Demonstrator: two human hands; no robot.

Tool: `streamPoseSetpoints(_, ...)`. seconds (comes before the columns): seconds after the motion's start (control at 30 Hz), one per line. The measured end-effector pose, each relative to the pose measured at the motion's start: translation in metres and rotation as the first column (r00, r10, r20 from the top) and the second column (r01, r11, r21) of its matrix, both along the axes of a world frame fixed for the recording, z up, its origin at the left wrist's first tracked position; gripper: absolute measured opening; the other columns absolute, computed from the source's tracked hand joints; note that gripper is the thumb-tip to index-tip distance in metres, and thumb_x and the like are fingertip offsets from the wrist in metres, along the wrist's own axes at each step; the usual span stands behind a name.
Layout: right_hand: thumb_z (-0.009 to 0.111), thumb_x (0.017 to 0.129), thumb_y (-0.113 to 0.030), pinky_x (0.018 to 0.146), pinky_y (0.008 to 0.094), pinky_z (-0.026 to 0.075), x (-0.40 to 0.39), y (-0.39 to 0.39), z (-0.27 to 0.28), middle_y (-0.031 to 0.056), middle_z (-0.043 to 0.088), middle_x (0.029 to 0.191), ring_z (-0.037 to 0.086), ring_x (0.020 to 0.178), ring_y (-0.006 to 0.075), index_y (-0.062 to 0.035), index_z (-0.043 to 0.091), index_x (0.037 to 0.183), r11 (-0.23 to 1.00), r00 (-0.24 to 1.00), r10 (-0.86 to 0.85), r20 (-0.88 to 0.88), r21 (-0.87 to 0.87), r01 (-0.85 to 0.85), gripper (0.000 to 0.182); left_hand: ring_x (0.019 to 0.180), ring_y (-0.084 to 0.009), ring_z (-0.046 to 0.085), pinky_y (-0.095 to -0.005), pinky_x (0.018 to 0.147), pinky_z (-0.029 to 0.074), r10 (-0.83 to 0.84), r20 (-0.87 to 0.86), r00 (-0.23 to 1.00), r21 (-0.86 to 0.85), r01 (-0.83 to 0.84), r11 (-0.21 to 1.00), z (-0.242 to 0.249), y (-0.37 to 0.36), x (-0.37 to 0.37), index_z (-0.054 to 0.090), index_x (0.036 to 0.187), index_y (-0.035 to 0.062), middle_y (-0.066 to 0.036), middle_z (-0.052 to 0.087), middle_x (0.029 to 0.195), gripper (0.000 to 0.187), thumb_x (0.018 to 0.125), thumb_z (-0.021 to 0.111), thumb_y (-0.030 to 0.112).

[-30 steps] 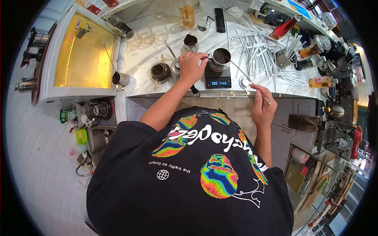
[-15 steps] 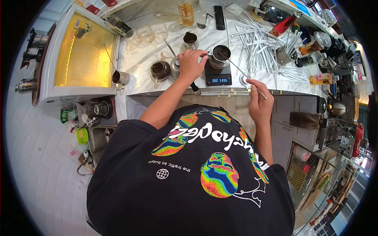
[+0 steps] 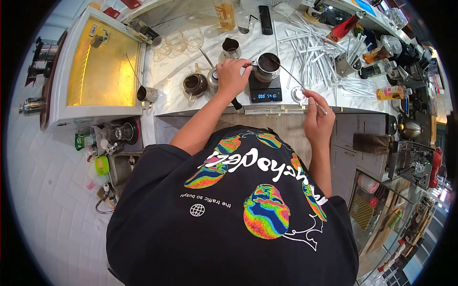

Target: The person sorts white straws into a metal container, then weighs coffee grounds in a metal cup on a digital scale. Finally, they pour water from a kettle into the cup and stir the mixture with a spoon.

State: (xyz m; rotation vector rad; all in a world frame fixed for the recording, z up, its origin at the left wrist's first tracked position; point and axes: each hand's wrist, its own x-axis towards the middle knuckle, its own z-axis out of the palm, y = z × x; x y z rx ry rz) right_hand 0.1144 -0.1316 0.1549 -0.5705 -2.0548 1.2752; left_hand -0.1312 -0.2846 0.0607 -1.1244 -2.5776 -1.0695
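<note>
A metal cup [image 3: 267, 75] with dark contents stands on a black digital scale [image 3: 265, 96], whose blue display is lit. My left hand [image 3: 232, 77] is closed, thumb and fingers pinching the cup's handle on its left side. In my right hand [image 3: 318, 119] is a long thin spoon [image 3: 292, 77], held by its handle; its tip reaches into the cup, where the dark contents hide it. Beneath my left forearm and hand, a metal pot [image 3: 213, 80] with a black handle is partly hidden. A glass server [image 3: 194, 85] of dark liquid sits left of it.
Behind the cup stands a dark-lined pitcher [image 3: 231, 47]. Many white straws [image 3: 312, 52] lie scattered to the right, beside bottles. Several clear glasses [image 3: 175, 42] stand at the back left, near a yellow-lit cabinet [image 3: 102, 62]. A small round metal piece [image 3: 298, 95] lies near the front edge.
My right hand has shifted slightly right and down, with the spoon's handle. The scale's display reads a little higher. My left hand stays at the cup's handle.
</note>
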Motion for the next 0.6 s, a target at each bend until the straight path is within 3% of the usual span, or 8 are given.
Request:
streamPoseSetpoints(0.23,0.060,0.102,0.000,0.092,0.0322,0.055,0.009,0.001,0.003,0.0141,0.077,0.107,0.074,0.103,0.0216,0.0010,0.074,0.116,0.992,0.998,0.044,0.046,0.115,-0.049,0.020,0.100,-0.0250,0.067,-0.0458,0.094,0.040,-0.005,0.003,1.000,-0.006,0.005,1.000,0.001,-0.001,0.001,0.077,0.108,0.0181,0.000,0.076,0.096,0.017,0.093,0.074,0.026)
streamPoseSetpoints(0.43,0.061,0.101,-0.001,0.091,0.0331,0.055,-0.001,0.001,0.003,0.0146,0.077,0.107,0.074,0.102,0.0241,0.0005,0.075,0.115,1.000,1.000,-0.012,0.010,-0.010,0.012,0.019,0.100,-0.0246,0.067,-0.0459,0.094,0.040,-0.011,0.020,1.000,-0.008,0.011,1.000,0.004,-0.001,0.000,0.077,0.108,0.0182,0.000,0.076,0.097,0.017,0.094,0.074,0.026)
streamPoseSetpoints(0.6,0.062,0.101,-0.001,0.090,0.0327,0.055,0.006,0.002,0.007,0.0144,0.077,0.106,0.073,0.104,0.0230,0.0009,0.075,0.114,0.988,0.998,0.038,0.057,0.145,-0.045,0.018,0.101,-0.0244,0.067,-0.0459,0.095,0.040,-0.001,0.005,1.000,-0.011,0.001,1.000,0.001,0.000,0.001,0.078,0.108,0.0182,0.000,0.076,0.097,0.017,0.094,0.074,0.026)
